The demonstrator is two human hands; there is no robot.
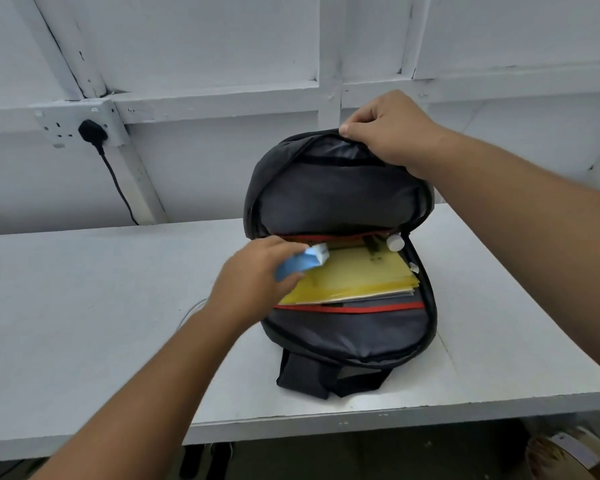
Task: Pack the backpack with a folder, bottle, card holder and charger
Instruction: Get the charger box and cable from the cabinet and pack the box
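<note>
A dark backpack (340, 337) lies open on the white table, its front flap (333, 199) standing upright. My right hand (388, 133) grips the flap's top edge. Inside the main compartment lies a yellow folder (364, 278). A white bottle cap (395, 242) shows at the compartment's right corner; the bottle's body is hidden. My left hand (257, 275) holds a blue card holder (300, 264) over the left side of the opening, just above the folder. The charger is not identifiable in view.
The white table (84, 289) runs left, its front edge near the bottom. A wall socket (73, 126) with a black plug and cable sits at upper left. A thin white cable (191, 311) lies beside my left wrist. Backpack straps (312, 375) hang toward the table's front edge.
</note>
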